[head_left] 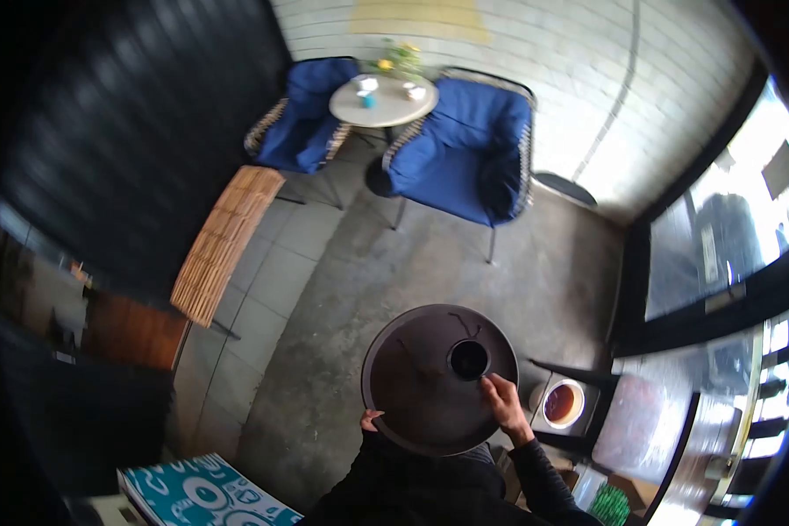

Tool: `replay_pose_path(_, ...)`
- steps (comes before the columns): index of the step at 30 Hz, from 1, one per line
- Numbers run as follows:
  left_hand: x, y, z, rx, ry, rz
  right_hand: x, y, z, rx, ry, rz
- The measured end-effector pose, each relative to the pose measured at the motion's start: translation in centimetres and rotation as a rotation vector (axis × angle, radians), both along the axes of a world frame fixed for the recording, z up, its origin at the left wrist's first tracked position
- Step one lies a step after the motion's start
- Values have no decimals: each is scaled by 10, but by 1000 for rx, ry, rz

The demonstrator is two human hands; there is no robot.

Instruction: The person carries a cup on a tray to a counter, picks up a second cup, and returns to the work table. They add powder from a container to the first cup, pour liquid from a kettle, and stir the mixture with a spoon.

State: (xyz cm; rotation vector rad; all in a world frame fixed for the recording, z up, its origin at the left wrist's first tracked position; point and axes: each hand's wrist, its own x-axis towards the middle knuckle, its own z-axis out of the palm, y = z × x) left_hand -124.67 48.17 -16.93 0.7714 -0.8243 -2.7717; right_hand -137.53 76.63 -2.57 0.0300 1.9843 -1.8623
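Observation:
A round dark brown tray [412, 386] is in front of my body, above the floor. My left hand [371, 420] is closed on its left rim, with the fingers partly hidden beneath. On the tray's upper right part stands a black cup [469, 359], its dark round mouth facing up. My right hand [505, 408] reaches over the tray's right rim, with the fingers closed at the lower right edge of the cup. Thin dark curved lines show on the tray surface beyond and left of the cup.
Two blue cushioned chairs [465, 167] flank a small round table [386, 107] with flowers and small items. A slatted wooden bench [228, 245] stands left. Right of the tray are a white tub [563, 404] with reddish-brown contents and a chair [642, 421]. A teal patterned box [206, 495] sits lower left.

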Motion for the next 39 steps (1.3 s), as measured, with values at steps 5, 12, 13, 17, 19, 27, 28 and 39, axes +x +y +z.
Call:
replay_pose_path(5,14,-48,5,-44,141,281,-13,-113,45,6,125,460)
replay_pose_path(12,94,-106,-31,-243,211,838,8,-274,59,-138,112,961)
replay_pose_path(13,108,-113,-64,-357,176,925,11,-300,61,-137,111,1051)
replay_pose_path(17,149,-140,-114,-433,307,1211,29,-395,68,-97,105,1368)
replay_pose_path(19,165,-153,-56,-203,238,1362,44,-445,73,-99,32,1470)
replay_pose_path(27,213,-266,76,-358,37,1662,49,-695,95,-274,1145,1066)
replay_pose_path(28,223,-283,84,-377,-16,1680,57,-731,95,-294,1128,1083)
replay_pose_path(39,280,-449,117,-508,-406,1874,168,-983,78,-234,297,1667)
